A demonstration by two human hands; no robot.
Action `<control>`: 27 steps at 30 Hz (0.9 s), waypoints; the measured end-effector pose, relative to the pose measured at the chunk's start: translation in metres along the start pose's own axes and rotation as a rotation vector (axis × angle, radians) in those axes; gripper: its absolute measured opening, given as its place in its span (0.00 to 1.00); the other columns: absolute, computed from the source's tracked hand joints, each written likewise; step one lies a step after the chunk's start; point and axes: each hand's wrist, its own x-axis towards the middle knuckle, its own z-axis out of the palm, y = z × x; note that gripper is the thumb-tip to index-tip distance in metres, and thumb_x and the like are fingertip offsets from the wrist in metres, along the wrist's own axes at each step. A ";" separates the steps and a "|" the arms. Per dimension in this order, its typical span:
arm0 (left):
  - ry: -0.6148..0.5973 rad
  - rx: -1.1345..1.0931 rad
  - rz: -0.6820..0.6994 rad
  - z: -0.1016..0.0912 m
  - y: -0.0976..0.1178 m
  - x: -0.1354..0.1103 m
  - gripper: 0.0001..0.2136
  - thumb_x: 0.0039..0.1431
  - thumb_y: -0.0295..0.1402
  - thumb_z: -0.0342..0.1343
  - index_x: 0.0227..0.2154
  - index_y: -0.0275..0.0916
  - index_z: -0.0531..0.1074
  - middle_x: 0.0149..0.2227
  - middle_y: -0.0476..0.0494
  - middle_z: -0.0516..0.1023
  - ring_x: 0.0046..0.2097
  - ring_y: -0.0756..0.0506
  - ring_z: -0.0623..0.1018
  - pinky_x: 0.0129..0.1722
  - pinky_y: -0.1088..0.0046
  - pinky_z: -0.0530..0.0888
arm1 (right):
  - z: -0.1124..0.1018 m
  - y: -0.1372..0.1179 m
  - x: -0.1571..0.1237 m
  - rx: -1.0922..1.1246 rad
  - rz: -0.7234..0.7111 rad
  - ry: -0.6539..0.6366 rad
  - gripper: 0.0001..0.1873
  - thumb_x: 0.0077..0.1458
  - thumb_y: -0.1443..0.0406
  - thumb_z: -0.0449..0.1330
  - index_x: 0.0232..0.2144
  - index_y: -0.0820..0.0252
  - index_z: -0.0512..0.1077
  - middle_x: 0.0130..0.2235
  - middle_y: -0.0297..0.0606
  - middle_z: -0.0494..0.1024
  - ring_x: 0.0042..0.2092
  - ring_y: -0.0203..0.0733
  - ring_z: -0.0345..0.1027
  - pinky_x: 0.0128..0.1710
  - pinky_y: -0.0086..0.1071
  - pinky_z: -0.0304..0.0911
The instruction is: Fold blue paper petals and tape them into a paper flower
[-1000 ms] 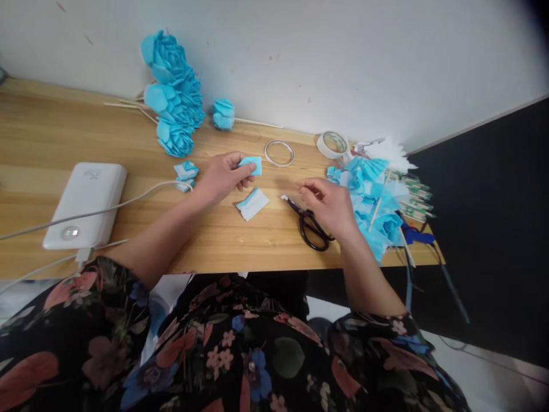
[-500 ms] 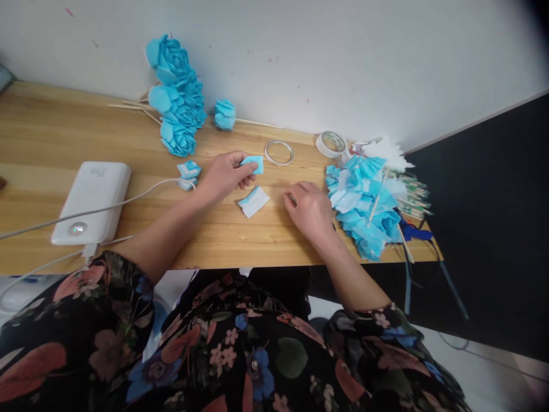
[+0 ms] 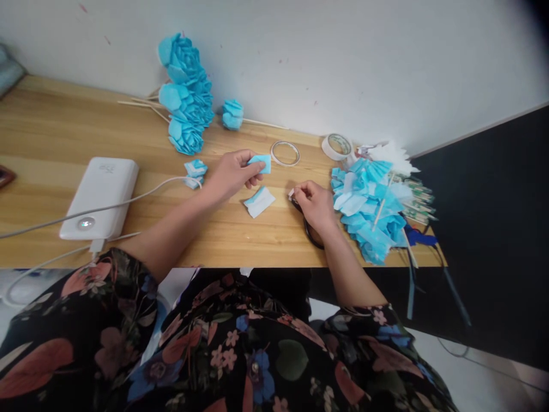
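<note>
My left hand (image 3: 234, 173) pinches a small folded blue piece of non-woven fabric (image 3: 264, 164) between thumb and fingers, raised over the table. Below it, a blue-and-white folded piece (image 3: 259, 202) lies flat on the wood. My right hand (image 3: 315, 205) is closed at the fingertips around the front end of what look like black-handled scissors. A black handle loop (image 3: 313, 236) shows beneath the palm, and a small pale tip peeks out at the fingers. Much of this tool is hidden by the hand.
Finished blue fabric flowers (image 3: 186, 100) on sticks and a blue bud (image 3: 233, 114) lie along the wall. Tape rolls (image 3: 337, 147), a thin ring (image 3: 273, 153) and a heap of blue pieces (image 3: 369, 206) stand around. A white power bank (image 3: 99, 197) with a cable sits left.
My right hand has shifted slightly, and the black loop and pale tip have come into view at it. The left hand still holds the blue piece. The whole view has moved a little.
</note>
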 end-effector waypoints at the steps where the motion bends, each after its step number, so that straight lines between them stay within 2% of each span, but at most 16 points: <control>1: 0.001 -0.003 0.001 0.000 0.000 0.000 0.09 0.63 0.26 0.65 0.28 0.36 0.72 0.25 0.50 0.78 0.23 0.55 0.73 0.25 0.81 0.70 | 0.001 0.001 0.000 0.020 0.002 0.008 0.09 0.60 0.58 0.60 0.29 0.54 0.73 0.32 0.37 0.84 0.35 0.44 0.76 0.40 0.38 0.69; 6: -0.046 -0.065 -0.102 0.001 0.002 0.000 0.10 0.65 0.25 0.63 0.27 0.36 0.73 0.24 0.49 0.78 0.22 0.55 0.73 0.25 0.80 0.70 | -0.002 -0.005 -0.004 0.107 -0.036 0.066 0.10 0.63 0.57 0.59 0.31 0.53 0.74 0.35 0.37 0.84 0.38 0.44 0.78 0.42 0.39 0.71; 8: -0.107 -0.081 -0.165 0.002 0.004 -0.002 0.11 0.66 0.25 0.61 0.26 0.36 0.74 0.23 0.49 0.78 0.22 0.54 0.74 0.25 0.79 0.71 | -0.007 -0.014 -0.006 0.102 -0.138 0.120 0.11 0.65 0.56 0.59 0.33 0.53 0.76 0.37 0.38 0.85 0.40 0.46 0.78 0.42 0.40 0.71; 11: -0.187 -0.062 -0.205 0.004 0.008 -0.007 0.12 0.67 0.25 0.60 0.25 0.35 0.74 0.22 0.49 0.78 0.22 0.55 0.73 0.25 0.80 0.70 | -0.016 -0.032 -0.005 0.003 -0.376 0.204 0.14 0.69 0.54 0.59 0.35 0.51 0.79 0.38 0.39 0.85 0.43 0.48 0.77 0.46 0.44 0.71; 16: -0.242 -0.019 -0.201 0.005 0.017 -0.013 0.13 0.66 0.24 0.60 0.24 0.36 0.73 0.21 0.50 0.76 0.22 0.55 0.73 0.24 0.81 0.69 | -0.018 -0.056 0.011 -0.146 -0.525 0.218 0.19 0.71 0.50 0.55 0.38 0.47 0.81 0.38 0.42 0.84 0.45 0.53 0.76 0.54 0.52 0.69; 22: -0.248 0.007 -0.212 0.002 0.014 -0.010 0.14 0.66 0.25 0.61 0.23 0.37 0.73 0.21 0.51 0.76 0.22 0.54 0.73 0.24 0.80 0.69 | 0.000 -0.046 0.021 -0.178 -0.633 0.145 0.17 0.71 0.53 0.55 0.35 0.48 0.81 0.35 0.42 0.82 0.42 0.52 0.75 0.53 0.53 0.68; 25: -0.250 0.012 -0.232 0.003 0.014 -0.009 0.13 0.66 0.25 0.60 0.24 0.36 0.73 0.21 0.51 0.76 0.22 0.54 0.74 0.24 0.80 0.69 | 0.004 -0.036 0.022 -0.215 -0.684 0.195 0.16 0.72 0.55 0.56 0.36 0.49 0.81 0.34 0.41 0.81 0.41 0.49 0.75 0.50 0.49 0.69; 27: -0.259 0.028 -0.250 0.004 0.015 -0.010 0.13 0.67 0.25 0.60 0.24 0.36 0.73 0.21 0.51 0.76 0.22 0.55 0.73 0.24 0.81 0.69 | 0.006 -0.031 0.024 -0.239 -0.795 0.286 0.13 0.72 0.58 0.57 0.39 0.50 0.80 0.33 0.38 0.80 0.40 0.46 0.74 0.47 0.46 0.69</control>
